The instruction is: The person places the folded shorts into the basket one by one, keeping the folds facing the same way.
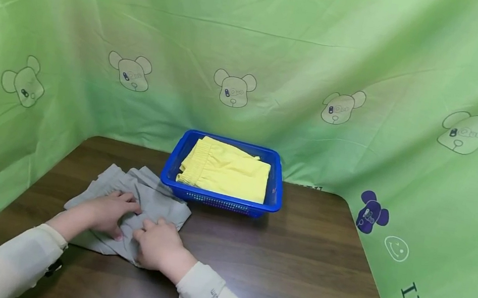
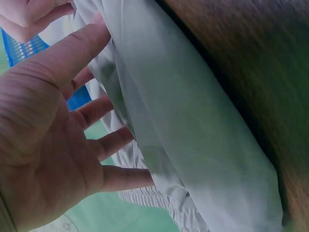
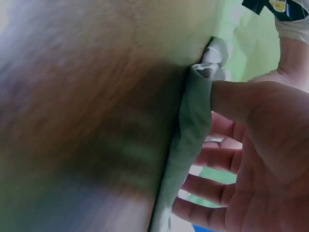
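A grey garment (image 1: 154, 198) lies loosely folded and wrinkled on the left part of the table. Its gathered elastic waistband (image 2: 145, 198) shows in the left wrist view. On top of the cloth rests my left hand (image 1: 113, 213), fingers spread and fingertips touching the fabric. My right hand (image 1: 158, 244) touches the garment's near right part, close beside the left. In the right wrist view, its fingers (image 3: 207, 188) reach over the cloth fairly straight, the thumb along the near edge. Neither hand visibly pinches the fabric.
Just behind the garment's right side stands a blue plastic basket (image 1: 278, 187). Folded yellow clothing (image 1: 231, 171) with a gathered waistband lies in it. Green curtains (image 1: 282, 38) printed with bear heads surround the dark wooden table (image 1: 295, 269) at the back and sides.
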The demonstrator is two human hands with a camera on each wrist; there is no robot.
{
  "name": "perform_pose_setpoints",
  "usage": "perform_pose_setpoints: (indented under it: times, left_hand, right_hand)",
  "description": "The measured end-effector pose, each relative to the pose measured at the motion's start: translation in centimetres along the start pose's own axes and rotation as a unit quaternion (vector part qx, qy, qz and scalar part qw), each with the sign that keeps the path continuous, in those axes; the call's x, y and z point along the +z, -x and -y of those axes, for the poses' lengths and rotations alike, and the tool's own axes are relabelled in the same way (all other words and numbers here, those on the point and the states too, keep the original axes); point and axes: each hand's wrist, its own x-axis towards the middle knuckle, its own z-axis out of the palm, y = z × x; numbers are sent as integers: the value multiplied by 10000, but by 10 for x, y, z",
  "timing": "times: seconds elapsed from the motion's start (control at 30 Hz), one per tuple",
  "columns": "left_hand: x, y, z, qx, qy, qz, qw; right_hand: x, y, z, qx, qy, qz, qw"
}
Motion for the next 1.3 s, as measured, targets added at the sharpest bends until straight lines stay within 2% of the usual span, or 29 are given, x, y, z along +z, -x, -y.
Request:
perform_pose_setpoints:
  times: [0.3, 0.57, 0.83, 1.17, 1.3]
  left_hand:
    - [1, -1, -17, -158, -152, 60, 9997]
    - [3, -1, -29, -242, -206, -34, 9995]
    - [8, -2, -38, -183, -132, -24, 9997]
    - [10, -3, -52, 13, -330, -187, 9993]
    - [13, -3, -59, 1, -398, -176, 9991]
  right_hand:
    - [0, 12, -17, -240, -320, 15, 9992]
    - [-2, 23, -25, -375, -410, -93, 9984]
    - [-1, 34, -36, -532, -610, -89, 9967]
    - [4, 45, -46, -602, -704, -76, 9957]
    - [5, 51, -51, -618, -810, -35, 9948]
